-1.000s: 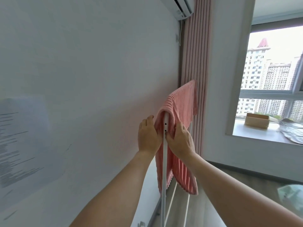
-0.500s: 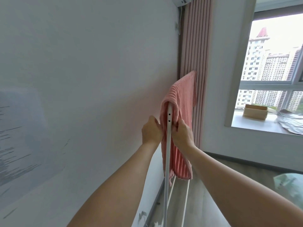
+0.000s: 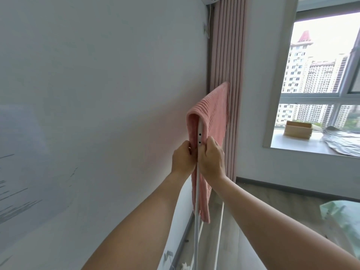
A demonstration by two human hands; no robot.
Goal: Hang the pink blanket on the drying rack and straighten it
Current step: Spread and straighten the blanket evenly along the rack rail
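Note:
The pink ribbed blanket [image 3: 215,112] is draped over the top bar of the white drying rack [image 3: 197,201], hanging down on both sides of it. My left hand [image 3: 183,157] grips the blanket's wall-side layer just left of the rack's end post. My right hand [image 3: 212,159] grips the room-side layer just right of the post. Both hands are level with each other, a little below the post's two small holes. Below my hands the blanket's lower edge hangs beside the post.
A white wall [image 3: 97,94] runs close along the left of the rack. A pink pleated curtain [image 3: 227,45] hangs behind the rack's far end. A cardboard box [image 3: 298,128] and crumpled silver sheet [image 3: 342,140] lie on the window sill. Wood floor lies to the right.
Both hands have slid down the blanket's two sides along the post, pulling the layers downward. The view has tilted lower, so the air conditioner has nearly left the top.

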